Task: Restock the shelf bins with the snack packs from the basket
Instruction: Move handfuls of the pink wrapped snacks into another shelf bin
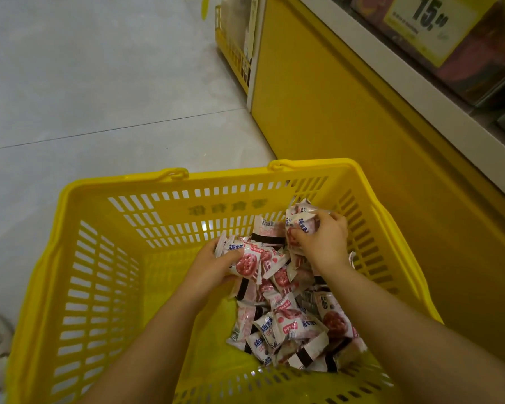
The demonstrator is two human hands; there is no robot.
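Snack packs (292, 325): I saw them heaped in the right half of the basket, pink-and-white wrappers with a few dark-banded ones among them, running from the near wall towards the far right corner.
Basket (99, 287): yellow slotted plastic, standing on the floor just beside the shelf base, with 2 handle fittings on its far rim.
Left hand (210, 269): it was down inside the basket at the pile's left edge. Its fingers were curled round 1 pink-printed pack (245, 262), the thumb lying across the top.
Right hand (324, 243): it was further in, near the far right corner. Its fingers were closed round a bunch of packs (299, 223) lifted above the pile; I could not count them.
Floor (99, 83): pale grey tiles lay left of and beyond the basket.
Shelf base (333, 112): a plain yellow panel stood right of the basket, with a white ledge (405, 83) along its top.
Shelf bins (493, 68): clear-fronted, above the ledge at the far right, contents too blurred to name.
Price tag (432, 24): yellow, reading 15, fixed at the bins' front.
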